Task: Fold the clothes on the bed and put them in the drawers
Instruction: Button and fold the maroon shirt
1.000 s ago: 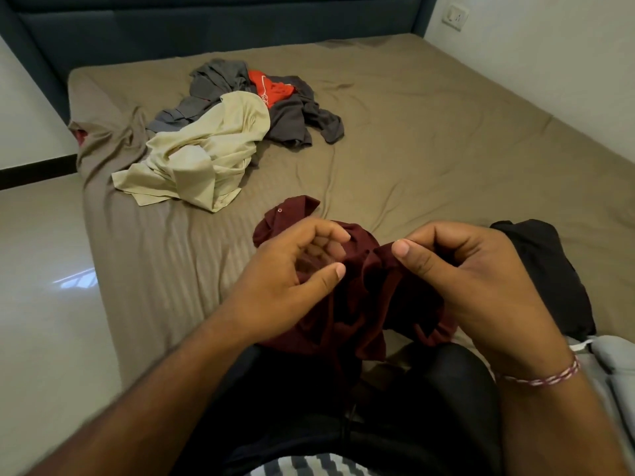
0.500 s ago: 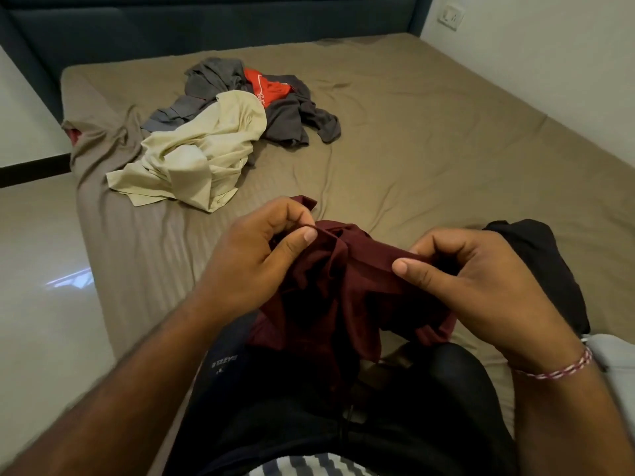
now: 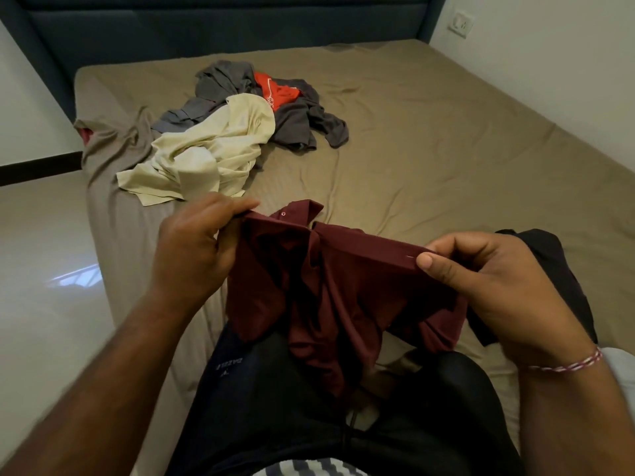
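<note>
A maroon collared shirt (image 3: 330, 290) hangs stretched between my two hands above my lap. My left hand (image 3: 196, 245) pinches its left top edge. My right hand (image 3: 481, 280) grips the right top edge, thumb on the fabric. The shirt's collar with a button points away from me. Farther up the bed (image 3: 446, 159) lies a heap: a cream garment (image 3: 206, 156), a grey garment (image 3: 302, 121) and a red-orange piece (image 3: 278, 91) on top of the grey one. A black garment (image 3: 556, 269) lies at my right, partly behind my right hand.
I sit at the bed's near edge, legs in dark trousers (image 3: 309, 407). The glossy floor (image 3: 44, 286) runs along the left. A dark headboard (image 3: 223, 25) stands at the far end, a white wall with a socket (image 3: 460, 24) on the right.
My hands have drawn apart, spreading the bunched maroon shirt into a taut line. My left hand moved left and up. The collar now shows.
</note>
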The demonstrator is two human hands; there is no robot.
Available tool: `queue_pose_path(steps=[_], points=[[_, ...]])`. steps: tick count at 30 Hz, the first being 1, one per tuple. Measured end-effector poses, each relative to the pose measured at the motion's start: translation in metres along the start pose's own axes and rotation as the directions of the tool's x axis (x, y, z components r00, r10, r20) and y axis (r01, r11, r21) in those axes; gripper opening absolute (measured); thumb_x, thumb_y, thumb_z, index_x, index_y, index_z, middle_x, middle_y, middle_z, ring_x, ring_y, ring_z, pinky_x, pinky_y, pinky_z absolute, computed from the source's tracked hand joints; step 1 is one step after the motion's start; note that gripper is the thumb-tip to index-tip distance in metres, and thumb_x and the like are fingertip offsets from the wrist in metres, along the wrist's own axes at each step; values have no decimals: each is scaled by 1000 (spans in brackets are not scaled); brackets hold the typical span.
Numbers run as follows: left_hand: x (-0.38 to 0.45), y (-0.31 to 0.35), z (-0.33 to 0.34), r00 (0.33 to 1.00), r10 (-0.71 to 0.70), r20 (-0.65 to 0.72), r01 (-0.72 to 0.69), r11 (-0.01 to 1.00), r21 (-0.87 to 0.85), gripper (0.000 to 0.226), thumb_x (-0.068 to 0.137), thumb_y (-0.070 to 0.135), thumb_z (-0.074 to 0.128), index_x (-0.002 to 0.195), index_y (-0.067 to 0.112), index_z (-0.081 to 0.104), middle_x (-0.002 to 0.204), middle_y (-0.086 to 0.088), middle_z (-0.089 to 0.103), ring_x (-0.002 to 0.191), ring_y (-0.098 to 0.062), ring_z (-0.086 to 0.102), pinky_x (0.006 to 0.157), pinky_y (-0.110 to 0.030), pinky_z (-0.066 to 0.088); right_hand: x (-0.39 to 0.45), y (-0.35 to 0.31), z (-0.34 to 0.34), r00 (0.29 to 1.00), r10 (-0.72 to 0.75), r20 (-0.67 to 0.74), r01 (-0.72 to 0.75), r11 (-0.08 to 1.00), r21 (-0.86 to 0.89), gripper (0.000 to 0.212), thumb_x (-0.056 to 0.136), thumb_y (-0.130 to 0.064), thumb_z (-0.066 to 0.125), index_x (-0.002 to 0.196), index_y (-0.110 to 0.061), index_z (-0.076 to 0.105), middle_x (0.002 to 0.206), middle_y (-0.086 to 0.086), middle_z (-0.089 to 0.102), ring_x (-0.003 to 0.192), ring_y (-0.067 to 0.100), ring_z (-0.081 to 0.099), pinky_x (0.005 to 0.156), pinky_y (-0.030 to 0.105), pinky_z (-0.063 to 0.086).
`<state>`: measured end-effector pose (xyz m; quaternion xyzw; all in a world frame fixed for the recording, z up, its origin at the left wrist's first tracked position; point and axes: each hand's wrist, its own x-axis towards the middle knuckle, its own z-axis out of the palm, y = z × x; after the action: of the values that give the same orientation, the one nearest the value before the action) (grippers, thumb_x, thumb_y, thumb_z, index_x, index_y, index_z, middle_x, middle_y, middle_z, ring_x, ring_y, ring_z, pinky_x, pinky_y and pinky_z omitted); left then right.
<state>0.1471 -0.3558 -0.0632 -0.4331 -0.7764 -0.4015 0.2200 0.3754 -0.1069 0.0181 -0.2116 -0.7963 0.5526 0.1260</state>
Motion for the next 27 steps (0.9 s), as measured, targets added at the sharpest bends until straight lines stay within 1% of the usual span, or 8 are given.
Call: queue_pose_path(steps=[2, 4, 7, 11, 15, 18, 22, 27], points=[[1, 6, 2, 984, -113, -141, 102, 991, -85, 28, 100, 5, 64, 126, 10, 70, 118, 3, 72, 110, -9, 69, 96, -30, 56, -1, -3, 1, 1000, -3, 8, 2, 995, 98, 20, 79, -31, 76, 88, -13, 80, 88, 15, 77, 83, 28, 75, 73, 29, 63], [7, 15, 1, 935, -230, -268, 179, 963, -201, 23, 103, 19, 65, 124, 13, 69, 119, 12, 68, 113, 2, 67, 98, -24, 55, -3, -7, 3, 1000, -2, 14, -1, 983, 183, 23, 77, -31, 77, 88, -11, 80, 89, 17, 76, 82, 26, 74, 73, 29, 63], [23, 31, -1, 891, -264, -370, 150, 939, -308, 24, 102, 19, 68, 121, 5, 70, 116, 2, 70, 108, -3, 70, 95, -25, 56, -7, -19, 6, 1000, -7, 5, 5, 960, 279, 21, 75, -30, 79, 84, -12, 79, 85, 16, 75, 77, 26, 73, 65, 29, 61], [36, 61, -5, 949, -66, -309, -83, 892, -444, 23, 104, 4, 61, 126, -2, 61, 116, -10, 70, 107, -23, 73, 92, -40, 58, -12, -33, 9, 1000, -25, -1, 24, 921, 388, 19, 72, -28, 81, 81, -12, 78, 79, 16, 72, 69, 27, 71, 59, 32, 60], [35, 100, -4, 954, 151, -259, -267, 821, -504, 17, 96, 1, 70, 112, 4, 65, 102, -10, 71, 94, -21, 73, 79, -33, 57, -19, -44, 14, 999, -44, -8, 43, 897, 440, 19, 73, -27, 81, 83, -10, 78, 77, 16, 72, 67, 26, 70, 59, 33, 59], [31, 121, 5, 946, 221, -236, -313, 811, -494, 12, 92, 4, 77, 103, 3, 72, 95, -9, 73, 84, -21, 72, 73, -33, 55, -23, -49, 19, 999, -48, -23, 54, 904, 423, 16, 72, -27, 79, 80, -13, 79, 76, 17, 72, 64, 27, 70, 54, 35, 58], [25, 132, 15, 936, 244, -255, -341, 811, -475, 11, 87, 1, 83, 96, -1, 77, 91, -11, 75, 79, -23, 73, 68, -37, 56, -27, -51, 21, 997, -70, -31, 76, 918, 390, 22, 74, -29, 80, 87, -11, 80, 85, 22, 73, 74, 34, 70, 64, 43, 59], [25, 133, 19, 936, 261, -235, -340, 839, -425, 7, 85, 1, 85, 89, -3, 79, 91, -11, 76, 81, -20, 73, 75, -32, 56, -30, -51, 20, 995, -94, -27, 97, 916, 389, 19, 76, -25, 77, 90, -14, 82, 91, 20, 76, 83, 32, 75, 70, 34, 62]])
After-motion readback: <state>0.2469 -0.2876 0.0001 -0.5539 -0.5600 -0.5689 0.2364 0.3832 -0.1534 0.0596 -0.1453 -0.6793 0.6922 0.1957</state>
